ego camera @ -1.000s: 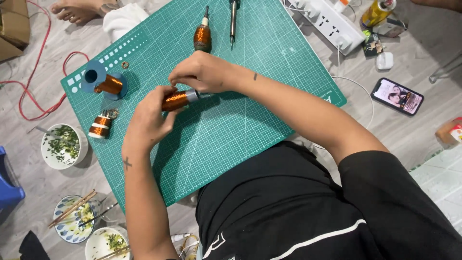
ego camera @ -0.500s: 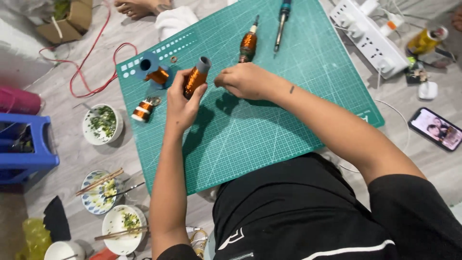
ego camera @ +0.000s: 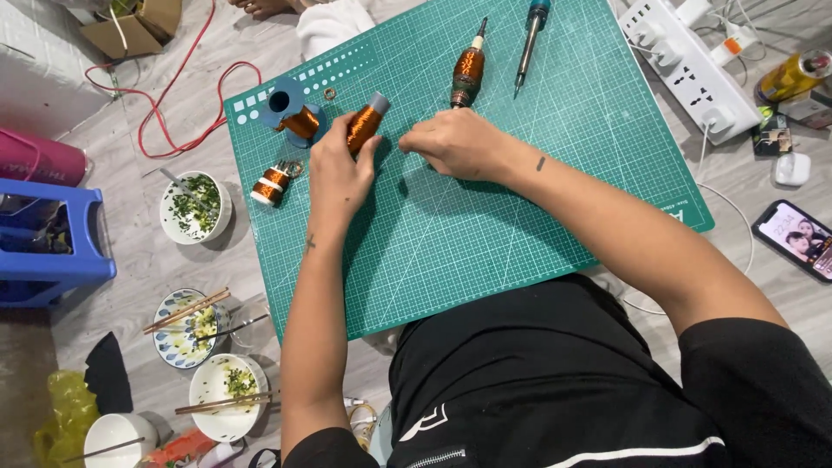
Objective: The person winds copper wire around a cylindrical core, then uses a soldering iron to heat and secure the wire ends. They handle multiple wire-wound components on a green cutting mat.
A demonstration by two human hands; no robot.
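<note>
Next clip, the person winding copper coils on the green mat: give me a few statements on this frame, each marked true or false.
1. The left hand holds a copper-wound coil. True.
2. The right hand grips the soldering iron. False: the iron lies untouched at the far edge of the cutting mat.
3. A phone lies on the floor to the right of the mat. True.
4. The bowls with chopsticks stand on the mat. False: they are on the floor to its left.
</note>
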